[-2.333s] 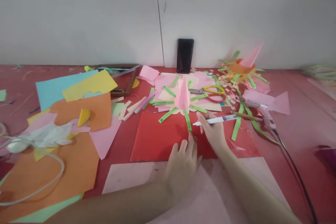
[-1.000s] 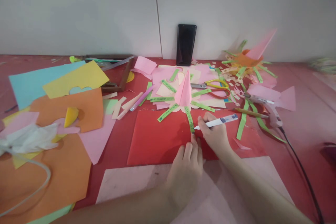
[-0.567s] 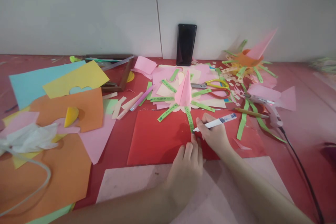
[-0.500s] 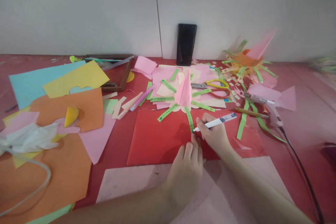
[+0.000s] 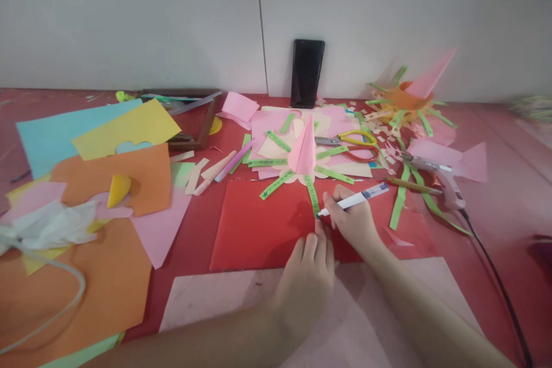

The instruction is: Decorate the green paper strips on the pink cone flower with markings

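Observation:
My right hand (image 5: 354, 218) grips a white marker (image 5: 354, 200), its tip touching the lower end of a green paper strip (image 5: 311, 194) that bears a row of dark marks. My left hand (image 5: 307, 276) lies flat with fingers stretched out, one fingertip at the end of that strip. The strip runs down from a pink paper cone (image 5: 303, 149) on a pale scalloped paper base. Other green strips with drawn marks and stars fan out around the cone. Beneath the strip and both hands lies a red board (image 5: 259, 224).
Yellow-and-red-handled scissors (image 5: 356, 138) lie behind the cone. A black phone (image 5: 307, 73) leans on the wall. A glue gun (image 5: 448, 184) with a black cord lies right, below another paper piece with a pink cone (image 5: 431, 75). Orange paper sheets (image 5: 95, 276) cover the left side.
The marker tip stays at the strip's lower end with barely visible movement. Both hands keep their places; the whole view has shifted very slightly.

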Demonstrator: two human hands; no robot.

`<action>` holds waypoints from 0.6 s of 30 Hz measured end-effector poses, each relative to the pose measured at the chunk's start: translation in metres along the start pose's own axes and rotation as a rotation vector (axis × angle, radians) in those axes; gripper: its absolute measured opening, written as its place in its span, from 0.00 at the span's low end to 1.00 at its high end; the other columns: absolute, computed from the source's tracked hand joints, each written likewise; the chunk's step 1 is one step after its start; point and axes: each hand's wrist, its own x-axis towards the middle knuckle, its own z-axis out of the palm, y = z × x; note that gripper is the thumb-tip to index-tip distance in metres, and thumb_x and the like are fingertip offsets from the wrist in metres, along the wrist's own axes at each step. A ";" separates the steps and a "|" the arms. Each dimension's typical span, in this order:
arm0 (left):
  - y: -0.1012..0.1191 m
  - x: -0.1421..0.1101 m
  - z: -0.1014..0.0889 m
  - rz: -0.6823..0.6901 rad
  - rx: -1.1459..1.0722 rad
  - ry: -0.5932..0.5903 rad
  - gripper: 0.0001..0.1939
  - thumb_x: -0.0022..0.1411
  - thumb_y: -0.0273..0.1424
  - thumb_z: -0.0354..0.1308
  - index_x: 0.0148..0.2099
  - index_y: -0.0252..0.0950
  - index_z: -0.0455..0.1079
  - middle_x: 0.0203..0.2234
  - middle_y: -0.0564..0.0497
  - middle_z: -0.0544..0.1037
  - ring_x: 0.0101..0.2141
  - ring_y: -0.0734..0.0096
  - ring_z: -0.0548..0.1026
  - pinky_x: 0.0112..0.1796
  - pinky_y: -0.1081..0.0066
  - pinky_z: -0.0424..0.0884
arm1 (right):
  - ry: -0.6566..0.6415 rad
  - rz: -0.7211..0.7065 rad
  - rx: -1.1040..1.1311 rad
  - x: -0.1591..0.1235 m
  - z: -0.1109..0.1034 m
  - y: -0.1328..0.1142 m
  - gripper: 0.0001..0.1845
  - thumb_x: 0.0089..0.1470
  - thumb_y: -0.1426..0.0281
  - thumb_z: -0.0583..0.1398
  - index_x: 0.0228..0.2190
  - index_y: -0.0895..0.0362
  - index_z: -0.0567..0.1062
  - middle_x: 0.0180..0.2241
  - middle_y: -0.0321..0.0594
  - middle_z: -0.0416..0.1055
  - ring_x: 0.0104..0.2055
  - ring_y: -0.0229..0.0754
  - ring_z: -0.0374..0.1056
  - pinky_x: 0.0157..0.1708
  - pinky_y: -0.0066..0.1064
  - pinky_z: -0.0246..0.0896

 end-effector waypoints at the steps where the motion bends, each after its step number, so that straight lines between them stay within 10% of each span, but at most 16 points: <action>1: 0.000 0.000 0.001 0.000 -0.001 -0.003 0.18 0.64 0.30 0.44 0.51 0.27 0.66 0.46 0.38 0.71 0.37 0.65 0.66 0.35 0.67 0.65 | 0.004 -0.001 -0.004 0.000 0.000 0.000 0.19 0.51 0.63 0.54 0.15 0.54 0.54 0.08 0.27 0.54 0.13 0.32 0.53 0.15 0.23 0.50; 18: 0.001 -0.001 0.003 0.011 0.028 -0.029 0.18 0.63 0.31 0.46 0.52 0.28 0.66 0.48 0.39 0.70 0.37 0.65 0.66 0.34 0.68 0.66 | 0.025 0.020 -0.014 0.000 -0.001 -0.006 0.20 0.52 0.62 0.54 0.15 0.54 0.54 0.09 0.28 0.56 0.14 0.33 0.56 0.18 0.24 0.52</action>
